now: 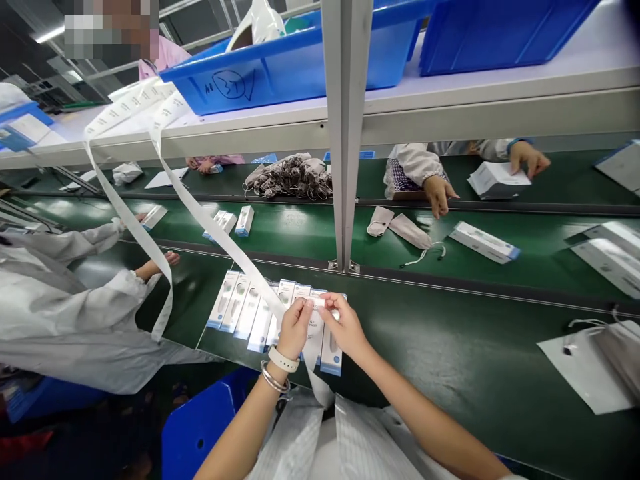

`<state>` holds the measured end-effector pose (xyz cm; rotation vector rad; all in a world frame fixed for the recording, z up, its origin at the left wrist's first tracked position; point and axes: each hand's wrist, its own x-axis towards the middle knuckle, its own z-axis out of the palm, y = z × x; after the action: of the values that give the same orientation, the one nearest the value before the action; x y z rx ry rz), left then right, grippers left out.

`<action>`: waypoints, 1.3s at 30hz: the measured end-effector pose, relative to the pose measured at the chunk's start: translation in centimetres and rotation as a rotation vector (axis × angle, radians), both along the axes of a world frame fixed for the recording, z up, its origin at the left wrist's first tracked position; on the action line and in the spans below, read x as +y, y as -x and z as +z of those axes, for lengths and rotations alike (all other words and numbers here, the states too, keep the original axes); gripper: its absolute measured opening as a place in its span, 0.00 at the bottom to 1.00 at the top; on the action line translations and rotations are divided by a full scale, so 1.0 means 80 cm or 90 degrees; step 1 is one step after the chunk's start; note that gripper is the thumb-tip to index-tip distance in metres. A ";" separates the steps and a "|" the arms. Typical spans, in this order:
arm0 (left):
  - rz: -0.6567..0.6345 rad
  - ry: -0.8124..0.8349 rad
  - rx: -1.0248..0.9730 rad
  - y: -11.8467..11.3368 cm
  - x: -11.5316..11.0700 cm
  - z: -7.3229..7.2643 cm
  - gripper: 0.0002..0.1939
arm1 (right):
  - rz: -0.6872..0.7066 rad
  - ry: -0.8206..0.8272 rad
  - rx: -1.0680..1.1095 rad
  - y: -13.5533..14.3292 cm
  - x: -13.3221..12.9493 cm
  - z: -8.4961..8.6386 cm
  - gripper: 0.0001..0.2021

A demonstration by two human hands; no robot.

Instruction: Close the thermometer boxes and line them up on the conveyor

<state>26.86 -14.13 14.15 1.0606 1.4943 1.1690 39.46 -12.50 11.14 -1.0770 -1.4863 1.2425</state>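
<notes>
My left hand (295, 325) pinches a strip of white label tape (250, 269) printed with small text. The fingertips of my right hand (346, 325) close on the same strip just beside it. One end of the tape runs up to the shelf, and another part hangs below my hands toward my lap. Under my hands lies a row of several slim white-and-blue boxes (240, 301), side by side on the green work surface (410, 360). My hands and the tape hide some of those boxes.
A conveyor (295, 230) carries boxes and grey pouches (410, 231). A metal post (345, 147) rises ahead, below blue bins (270, 70) on a shelf. Co-workers' hands (439, 193) work across the line; a sleeved co-worker (65, 300) sits at left. A white bag (585, 367) lies at right.
</notes>
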 end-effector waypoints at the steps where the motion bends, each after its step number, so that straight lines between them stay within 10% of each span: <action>1: -0.007 -0.026 0.008 -0.002 -0.001 0.002 0.11 | -0.014 -0.001 0.013 -0.001 -0.001 0.002 0.09; 14: -0.053 -0.023 0.084 -0.026 0.013 -0.011 0.18 | -0.054 -0.065 -0.119 -0.027 -0.006 0.004 0.07; 29: 0.005 0.230 -0.004 -0.043 0.034 -0.064 0.17 | -0.117 -0.077 -0.343 -0.050 0.022 -0.075 0.11; 39: 0.060 0.362 -0.103 -0.056 0.047 -0.069 0.13 | 0.092 -0.236 -0.357 -0.079 0.038 -0.100 0.18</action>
<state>31.36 -10.34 8.65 0.5032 1.6232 0.7912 45.79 -9.43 3.16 -1.1262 -2.1500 0.7317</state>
